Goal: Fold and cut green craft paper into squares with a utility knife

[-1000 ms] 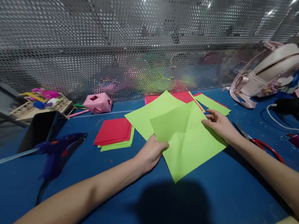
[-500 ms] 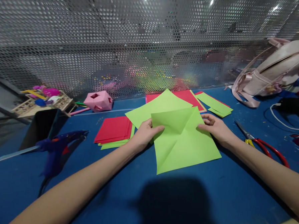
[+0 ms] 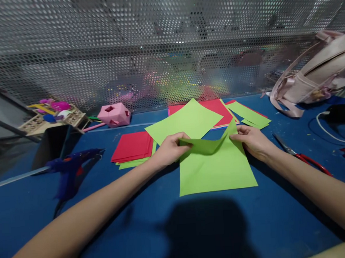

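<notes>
Green paper (image 3: 216, 171) bends between left hand (image 3: 172, 149) and right hand (image 3: 252, 141).

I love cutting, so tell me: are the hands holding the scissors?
No, the scissors lie on the table while the left hand and right hand hold green paper.

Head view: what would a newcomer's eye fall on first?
Likely the bright lime-green paper sheet, held by the left hand and right hand at centre. Next, the faceted pink block at back left, and the red-handled metal scissors beyond the right forearm.
</notes>
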`<state>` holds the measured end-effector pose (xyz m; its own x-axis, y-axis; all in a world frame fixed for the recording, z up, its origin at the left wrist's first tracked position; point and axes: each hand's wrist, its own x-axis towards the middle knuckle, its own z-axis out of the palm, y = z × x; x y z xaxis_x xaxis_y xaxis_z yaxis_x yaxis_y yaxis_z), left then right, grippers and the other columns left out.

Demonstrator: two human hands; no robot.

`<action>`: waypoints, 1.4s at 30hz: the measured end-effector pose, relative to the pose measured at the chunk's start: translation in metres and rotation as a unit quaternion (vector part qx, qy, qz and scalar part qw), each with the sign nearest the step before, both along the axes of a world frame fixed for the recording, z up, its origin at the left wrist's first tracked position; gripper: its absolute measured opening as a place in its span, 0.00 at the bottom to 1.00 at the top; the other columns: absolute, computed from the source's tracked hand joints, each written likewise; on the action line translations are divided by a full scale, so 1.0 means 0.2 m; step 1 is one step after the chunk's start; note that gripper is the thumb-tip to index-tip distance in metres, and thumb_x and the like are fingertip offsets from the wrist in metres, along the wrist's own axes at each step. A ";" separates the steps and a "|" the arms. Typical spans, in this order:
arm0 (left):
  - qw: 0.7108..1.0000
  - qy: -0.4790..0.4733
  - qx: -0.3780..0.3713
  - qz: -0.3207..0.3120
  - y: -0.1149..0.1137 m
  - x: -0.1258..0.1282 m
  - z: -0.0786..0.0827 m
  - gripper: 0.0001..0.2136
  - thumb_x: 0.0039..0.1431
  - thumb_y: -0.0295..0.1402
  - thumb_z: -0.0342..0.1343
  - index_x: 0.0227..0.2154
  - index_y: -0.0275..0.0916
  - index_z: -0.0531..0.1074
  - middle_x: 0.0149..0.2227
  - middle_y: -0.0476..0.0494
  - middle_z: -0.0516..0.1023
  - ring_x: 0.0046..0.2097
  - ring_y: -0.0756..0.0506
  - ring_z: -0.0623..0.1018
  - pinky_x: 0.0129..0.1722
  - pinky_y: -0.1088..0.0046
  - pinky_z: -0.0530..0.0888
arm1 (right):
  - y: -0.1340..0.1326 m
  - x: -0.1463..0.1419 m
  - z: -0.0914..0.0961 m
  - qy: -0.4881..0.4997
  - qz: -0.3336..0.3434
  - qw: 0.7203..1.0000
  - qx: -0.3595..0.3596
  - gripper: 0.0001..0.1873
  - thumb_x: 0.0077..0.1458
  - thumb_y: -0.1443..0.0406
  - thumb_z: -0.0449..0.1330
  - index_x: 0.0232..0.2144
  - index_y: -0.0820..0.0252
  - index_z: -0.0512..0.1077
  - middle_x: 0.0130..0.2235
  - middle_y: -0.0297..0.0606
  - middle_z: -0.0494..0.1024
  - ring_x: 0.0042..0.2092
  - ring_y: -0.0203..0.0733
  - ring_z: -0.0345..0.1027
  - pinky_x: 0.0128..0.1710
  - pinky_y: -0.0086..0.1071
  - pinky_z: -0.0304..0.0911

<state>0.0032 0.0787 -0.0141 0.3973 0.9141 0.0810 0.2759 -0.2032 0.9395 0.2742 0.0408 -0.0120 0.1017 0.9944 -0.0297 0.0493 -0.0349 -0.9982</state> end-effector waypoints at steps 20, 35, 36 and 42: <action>0.907 0.207 0.352 -0.107 -0.28 -0.23 -0.11 0.16 0.54 0.18 0.47 0.40 0.37 0.75 0.45 0.36 0.77 0.47 0.43 0.76 0.44 0.66 0.75 | -0.24 0.13 -0.16 -0.475 0.151 0.777 0.384 0.13 0.56 0.74 0.55 0.40 0.58 0.74 0.45 0.45 0.81 0.42 0.45 0.75 0.41 0.39 0.70; 0.843 0.311 0.429 -0.095 -0.29 -0.25 -0.18 0.20 0.51 0.19 0.48 0.47 0.38 0.72 0.44 0.35 0.73 0.46 0.40 0.73 0.37 0.66 0.74 | -0.30 0.04 -0.04 -0.545 0.173 0.657 0.491 0.16 0.60 0.72 0.56 0.47 0.51 0.73 0.46 0.38 0.82 0.47 0.44 0.75 0.43 0.39 0.66; 0.844 0.307 0.430 -0.089 -0.30 -0.25 -0.19 0.20 0.52 0.21 0.49 0.48 0.39 0.72 0.46 0.35 0.73 0.47 0.39 0.73 0.38 0.67 0.74 | -0.29 0.04 -0.04 -0.539 0.159 0.671 0.484 0.16 0.60 0.72 0.56 0.46 0.51 0.74 0.45 0.38 0.82 0.46 0.44 0.76 0.42 0.39 0.67; 0.900 0.212 0.379 -0.039 -0.31 -0.19 -0.10 0.14 0.63 0.27 0.48 0.46 0.38 0.74 0.46 0.37 0.76 0.47 0.43 0.76 0.45 0.69 0.74 | -0.28 0.03 -0.01 -0.468 0.083 0.751 0.459 0.16 0.58 0.74 0.58 0.46 0.54 0.74 0.41 0.42 0.83 0.42 0.45 0.77 0.41 0.39 0.71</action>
